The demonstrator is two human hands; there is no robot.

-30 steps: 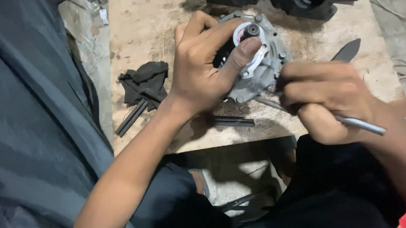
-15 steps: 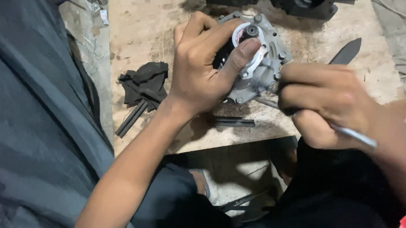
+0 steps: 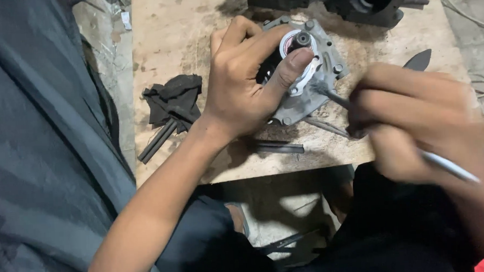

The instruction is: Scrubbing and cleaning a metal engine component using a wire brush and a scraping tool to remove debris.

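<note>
My left hand [image 3: 247, 78] grips a grey metal engine cover [image 3: 326, 72] with a round bearing in its middle, thumb pressed across its face, on a wooden board [image 3: 183, 35]. My right hand [image 3: 415, 117] is blurred and closed around a thin brush [image 3: 450, 166] with a pale handle. The brush's tip touches the lower right edge of the cover.
A black rag [image 3: 175, 98] and dark metal rods [image 3: 158, 141] lie at the board's left. A short dark rod [image 3: 279, 148] rests near the front edge. A large dark machine part [image 3: 356, 3] sits at the back, a dark blade-like piece [image 3: 419, 61] at the right.
My right hand has shifted slightly with the brush, working it against the cover's edge. My left hand and the cover stay put.
</note>
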